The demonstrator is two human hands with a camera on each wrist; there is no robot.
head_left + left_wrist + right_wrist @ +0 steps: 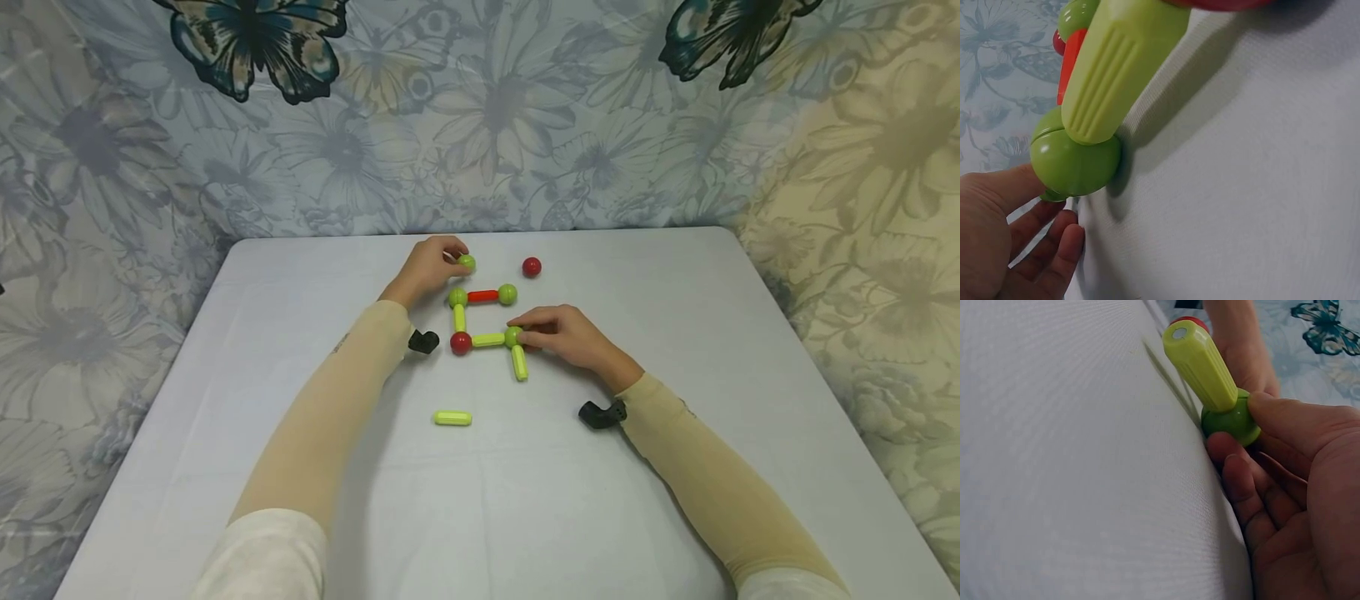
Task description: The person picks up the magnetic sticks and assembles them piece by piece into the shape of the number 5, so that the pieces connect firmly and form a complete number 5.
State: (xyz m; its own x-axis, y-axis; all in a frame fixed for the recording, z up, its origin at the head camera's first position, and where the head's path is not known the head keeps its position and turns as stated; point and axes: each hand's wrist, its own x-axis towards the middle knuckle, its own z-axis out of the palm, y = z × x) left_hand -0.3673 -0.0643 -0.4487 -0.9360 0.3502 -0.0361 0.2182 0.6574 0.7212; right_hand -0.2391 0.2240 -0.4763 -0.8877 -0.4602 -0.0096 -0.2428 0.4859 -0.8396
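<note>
My left hand (433, 271) pinches a loose green ball (467, 263) between thumb and fingers, just behind the joined pieces. In the left wrist view that ball is mostly hidden behind a nearer green ball (1075, 159). The joined shape has a red ball (461, 342) at its corner, with one green stick (460, 318) running back and another green stick (489, 340) running right. A red stick (483, 296) links the two rear green balls. My right hand (566, 336) grips the right-hand green ball (1232, 422), from which a green stick (1200, 365) sticks out toward the front.
A loose red ball (532, 267) lies at the back, right of the left hand. Nearer the front a loose green stick (453, 418) lies on the white table (480, 517). Black wrist devices hang by both sleeves. Patterned fabric stands behind the table.
</note>
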